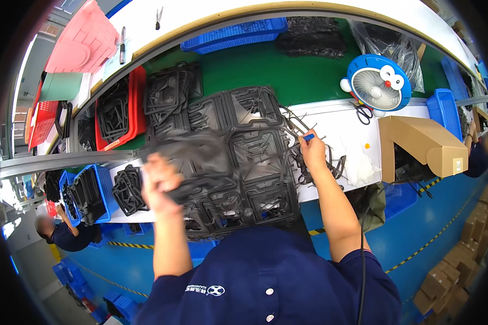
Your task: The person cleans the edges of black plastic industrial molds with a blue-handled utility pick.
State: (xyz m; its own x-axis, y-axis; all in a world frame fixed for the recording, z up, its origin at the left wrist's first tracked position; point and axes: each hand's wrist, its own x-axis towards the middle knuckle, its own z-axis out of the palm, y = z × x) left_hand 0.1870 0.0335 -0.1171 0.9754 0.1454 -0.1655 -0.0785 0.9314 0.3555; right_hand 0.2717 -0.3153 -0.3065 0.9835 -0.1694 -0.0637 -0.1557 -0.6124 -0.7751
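At L hand (161, 181), in motion blur: black frame (200, 154), over laid-out mats of black latticework (257, 130); grip impossible to tell. In R hand (313, 151), pinched: small blue tool (308, 137), type unclear. Re frame: prob. light, semi-stiff, maybe slick; best held by outer rim.

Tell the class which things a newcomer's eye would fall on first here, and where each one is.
Probably the blue cartoon-faced fan first, at the upper right, beyond the right hand. Next, the spread of black plastic frames in the middle, with the motion-blurred left hand at its left side. The bright red bin, at the upper left, also stands out.
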